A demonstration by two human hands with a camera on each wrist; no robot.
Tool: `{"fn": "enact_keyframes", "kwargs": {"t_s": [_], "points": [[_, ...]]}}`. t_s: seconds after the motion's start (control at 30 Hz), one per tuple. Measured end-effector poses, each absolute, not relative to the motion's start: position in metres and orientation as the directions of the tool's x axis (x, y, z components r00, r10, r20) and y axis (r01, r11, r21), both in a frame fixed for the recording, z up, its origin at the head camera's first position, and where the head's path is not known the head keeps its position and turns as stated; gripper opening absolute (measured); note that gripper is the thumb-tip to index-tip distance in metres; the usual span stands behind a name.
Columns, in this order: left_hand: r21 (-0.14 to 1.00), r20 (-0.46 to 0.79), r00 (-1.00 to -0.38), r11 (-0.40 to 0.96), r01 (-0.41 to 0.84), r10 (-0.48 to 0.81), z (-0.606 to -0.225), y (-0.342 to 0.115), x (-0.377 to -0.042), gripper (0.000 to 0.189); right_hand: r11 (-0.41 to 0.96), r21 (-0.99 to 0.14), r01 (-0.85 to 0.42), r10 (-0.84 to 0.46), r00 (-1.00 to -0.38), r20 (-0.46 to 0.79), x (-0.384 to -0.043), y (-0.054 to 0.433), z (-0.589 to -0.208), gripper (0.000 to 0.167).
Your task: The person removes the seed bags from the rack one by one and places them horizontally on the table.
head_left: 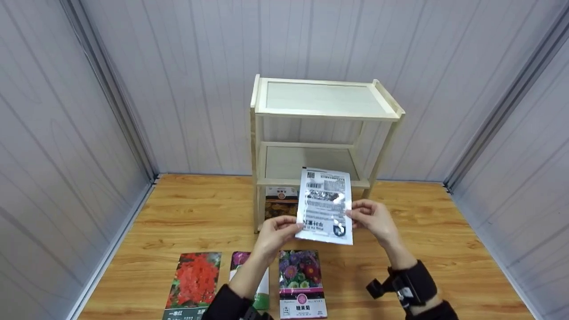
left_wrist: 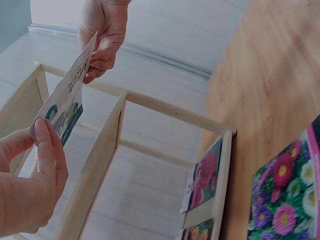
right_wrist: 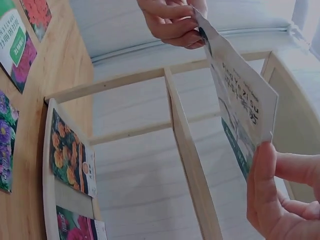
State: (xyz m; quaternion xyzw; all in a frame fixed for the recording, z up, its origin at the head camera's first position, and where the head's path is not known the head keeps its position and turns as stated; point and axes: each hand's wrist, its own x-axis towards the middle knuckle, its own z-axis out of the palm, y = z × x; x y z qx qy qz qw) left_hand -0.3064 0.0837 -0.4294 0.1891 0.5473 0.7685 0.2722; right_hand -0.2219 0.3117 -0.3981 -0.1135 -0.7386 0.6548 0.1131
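Observation:
Both hands hold a flower seed packet [head_left: 326, 206] in front of the wooden shelf, its printed silvery back toward the head camera and the large print upside down. My left hand [head_left: 272, 238] pinches its lower left edge between thumb and fingers. On the opposite edge, my right hand [head_left: 375, 220] pinches it the same way. The wrist views show the packet [right_wrist: 240, 95] nearly edge-on, with a picture and a green band on its front. In the head view it overlaps the shelf's middle board and hides part of the lowest level.
A pale wooden three-tier shelf [head_left: 329, 113] stands against the panelled wall. Its bottom board bears an orange-flower packet [right_wrist: 70, 160] and a pink-flower packet [right_wrist: 77, 225]. Nearer on the wooden table lie a red-flower packet [head_left: 195, 280], a white-and-green packet [head_left: 262, 289] partly behind the left forearm, and a daisy packet [head_left: 302, 275].

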Motion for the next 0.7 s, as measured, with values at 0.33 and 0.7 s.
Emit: {"fn": "enact_keyframes", "kwargs": {"t_s": [0.33, 0.7], "points": [[0.926, -0.028, -0.772, -0.273, -0.259, 0.635, -0.451, 0.074, -0.285, 0.02, 0.077, -0.997, 0.032, 0.392, -0.92, 0.001, -0.194, 0.297, -0.417, 0.026], [0.927, -0.101, -0.802, -0.236, -0.29, 0.589, -0.474, 0.07, -0.267, 0.015, 0.039, -0.997, 0.061, 0.441, -0.897, -0.038, -0.174, 0.284, -0.441, 0.026]]}}
